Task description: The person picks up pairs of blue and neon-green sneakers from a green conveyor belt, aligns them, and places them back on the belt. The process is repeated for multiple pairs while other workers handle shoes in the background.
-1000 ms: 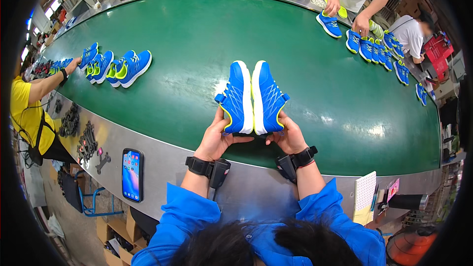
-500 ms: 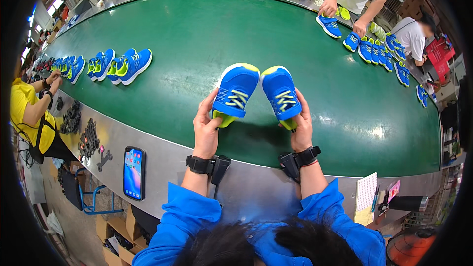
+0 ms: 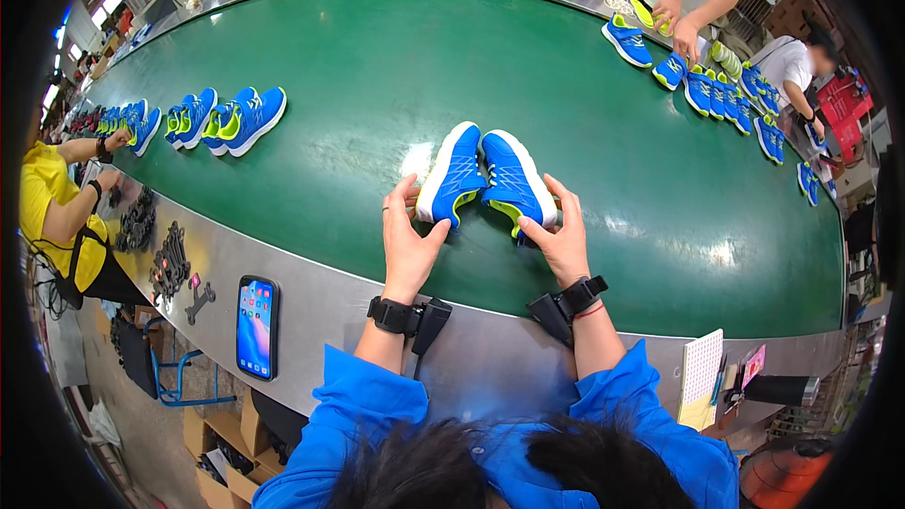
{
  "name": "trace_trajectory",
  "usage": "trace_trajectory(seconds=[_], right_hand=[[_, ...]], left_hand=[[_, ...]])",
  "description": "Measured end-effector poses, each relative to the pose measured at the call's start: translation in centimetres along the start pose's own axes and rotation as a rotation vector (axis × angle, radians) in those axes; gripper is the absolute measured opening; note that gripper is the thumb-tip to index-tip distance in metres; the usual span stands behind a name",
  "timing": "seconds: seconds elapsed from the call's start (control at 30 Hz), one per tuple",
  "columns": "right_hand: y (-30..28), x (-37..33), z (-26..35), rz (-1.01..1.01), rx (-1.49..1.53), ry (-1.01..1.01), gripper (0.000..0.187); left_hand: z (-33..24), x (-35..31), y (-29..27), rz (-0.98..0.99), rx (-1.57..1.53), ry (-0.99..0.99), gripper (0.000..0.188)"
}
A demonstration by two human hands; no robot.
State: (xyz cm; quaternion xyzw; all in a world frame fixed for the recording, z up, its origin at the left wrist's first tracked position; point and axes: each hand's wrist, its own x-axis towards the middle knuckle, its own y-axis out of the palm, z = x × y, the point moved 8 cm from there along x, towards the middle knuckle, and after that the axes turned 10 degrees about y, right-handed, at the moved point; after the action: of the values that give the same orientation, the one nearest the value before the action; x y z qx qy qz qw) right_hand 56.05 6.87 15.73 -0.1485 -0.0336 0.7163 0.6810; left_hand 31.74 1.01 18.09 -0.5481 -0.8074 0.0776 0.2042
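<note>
Two small blue sneakers with lime-green linings and white soles are in front of me over the green belt, toes close together and heels apart. My left hand point(image 3: 410, 241) grips the left sneaker point(image 3: 456, 170) by its heel, thumb at the collar and fingers along the white sole. My right hand point(image 3: 562, 238) has the right sneaker point(image 3: 514, 172) the same way. Both shoes are tipped inward, so their outer sole edges show. Whether the soles rest on the belt I cannot tell.
Rows of blue sneakers stand on the green belt point(image 3: 377, 66) at left point(image 3: 253, 123) and right point(image 3: 716, 94). On the metal edge lie a phone point(image 3: 255, 328), a small wrench-shaped piece point(image 3: 200, 302) and dark parts point(image 3: 172, 264). Co-workers stand around; a notepad point(image 3: 700, 372) is at right.
Both sneakers have come down and rolled inward, toes now nearly touching, outer soles showing. My hands shifted to the outer heel sides. The co-worker at right let go of one sneaker.
</note>
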Motion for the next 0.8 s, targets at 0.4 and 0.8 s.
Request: trace_trajectory(seconds=[0.4, 0.8], right_hand=[[0.2, -0.5, -0.2, 0.148, 0.201, 0.232, 0.06], [1.4, -0.8, -0.2, 0.455, 0.741, 0.304, 0.059]], left_hand=[[2.4, 0.2, 0.3, -0.044, -0.33, -0.149, 0.045], [0.4, -1.1, 3.7, 0.053, -1.051, -0.394, 0.032]])
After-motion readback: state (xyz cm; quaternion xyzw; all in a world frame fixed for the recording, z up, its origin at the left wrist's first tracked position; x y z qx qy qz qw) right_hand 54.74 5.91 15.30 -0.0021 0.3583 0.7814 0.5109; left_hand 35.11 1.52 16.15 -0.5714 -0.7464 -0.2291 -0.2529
